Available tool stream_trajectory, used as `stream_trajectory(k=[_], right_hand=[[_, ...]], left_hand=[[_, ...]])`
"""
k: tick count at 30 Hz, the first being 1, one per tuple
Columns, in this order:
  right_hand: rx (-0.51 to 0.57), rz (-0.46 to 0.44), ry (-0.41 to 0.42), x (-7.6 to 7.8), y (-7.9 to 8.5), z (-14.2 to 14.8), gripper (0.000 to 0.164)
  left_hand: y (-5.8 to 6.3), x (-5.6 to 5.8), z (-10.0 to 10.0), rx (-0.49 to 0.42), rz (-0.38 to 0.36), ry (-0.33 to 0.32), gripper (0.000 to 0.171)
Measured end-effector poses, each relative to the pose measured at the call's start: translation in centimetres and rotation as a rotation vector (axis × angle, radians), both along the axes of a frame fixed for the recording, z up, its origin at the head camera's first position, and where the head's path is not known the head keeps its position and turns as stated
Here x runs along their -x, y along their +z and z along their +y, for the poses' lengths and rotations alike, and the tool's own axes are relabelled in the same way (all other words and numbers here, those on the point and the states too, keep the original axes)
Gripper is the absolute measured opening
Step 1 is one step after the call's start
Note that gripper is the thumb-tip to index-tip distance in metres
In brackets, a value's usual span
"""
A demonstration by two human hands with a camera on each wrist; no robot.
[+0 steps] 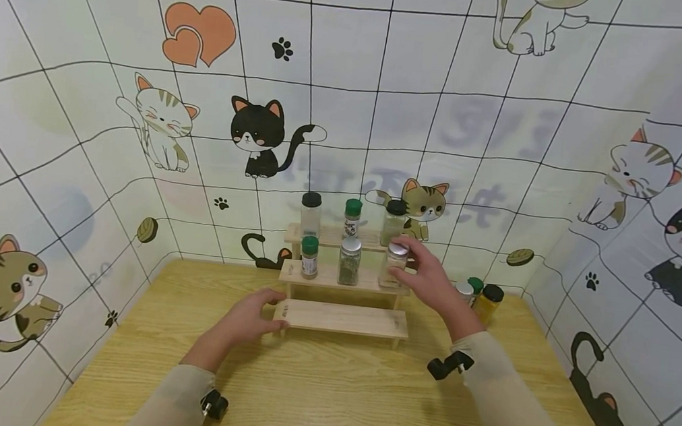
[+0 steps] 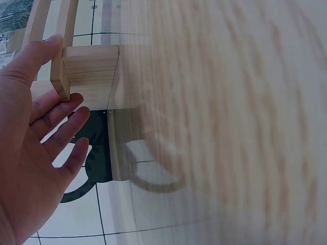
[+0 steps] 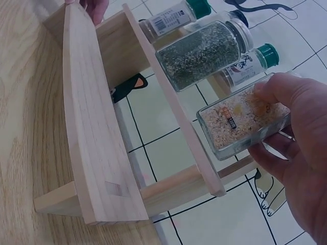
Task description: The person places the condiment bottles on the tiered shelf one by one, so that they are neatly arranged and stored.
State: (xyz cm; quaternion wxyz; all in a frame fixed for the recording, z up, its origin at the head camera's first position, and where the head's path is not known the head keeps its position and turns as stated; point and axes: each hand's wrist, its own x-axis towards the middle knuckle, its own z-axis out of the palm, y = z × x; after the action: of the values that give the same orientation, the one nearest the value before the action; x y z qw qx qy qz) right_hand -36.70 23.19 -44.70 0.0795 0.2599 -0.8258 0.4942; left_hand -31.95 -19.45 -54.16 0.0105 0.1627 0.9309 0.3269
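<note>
Plainly enough, taking the middle of the wooden rack (image 1: 340, 318) as a clock's centre in the head view, the right hand (image 1: 429, 275) is at three o'clock, pinching a square glass jar (image 3: 219, 135) between thumb and fingers that are parted only as wide as the glass. That jar has a silver lid and pale, orange-flecked contents; it is at the three o'clock end of the middle tier, though whether its base touches the board I cannot tell. At eight o'clock the left hand (image 1: 249, 316) holds the end of the lowest board, thumb at the front edge and forefinger behind, the other fingers loosely spread.

Also on the middle tier, a silver-lidded herb jar (image 1: 348, 269) is just off centre towards twelve, and a green-capped bottle (image 1: 309, 263) is at ten. Higher, on the top tier, a clear black-capped jar (image 1: 310, 218) is at eleven, a green-capped shaker (image 1: 351, 224) at twelve and a greenish black-capped jar (image 1: 392, 228) at one. Beyond the right hand, at three o'clock, a yellow jar (image 1: 486, 310) with a black cap stands on the wooden table (image 1: 296, 378), close to a green-capped container (image 1: 475, 284)
</note>
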Motion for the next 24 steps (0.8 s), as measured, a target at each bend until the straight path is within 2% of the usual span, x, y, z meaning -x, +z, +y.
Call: stream_trajectory(k=[8, 15, 24], right_hand=[[-0.016, -0.032, 0.011, 0.68, -0.12, -0.52, 0.058], [-0.016, -0.046, 0.022, 0.69, 0.08, -0.51, 0.057], [-0.023, -0.062, 0.027, 0.92, -0.45, -0.08, 0.059]], left_hand=[[-0.18, 0.15, 0.00, -0.004, 0.001, -0.008, 0.065], [-0.24, 0.24, -0.02, -0.012, 0.006, -0.013, 0.065], [-0.53, 0.26, -0.10, -0.035, -0.012, 0.000, 0.065]])
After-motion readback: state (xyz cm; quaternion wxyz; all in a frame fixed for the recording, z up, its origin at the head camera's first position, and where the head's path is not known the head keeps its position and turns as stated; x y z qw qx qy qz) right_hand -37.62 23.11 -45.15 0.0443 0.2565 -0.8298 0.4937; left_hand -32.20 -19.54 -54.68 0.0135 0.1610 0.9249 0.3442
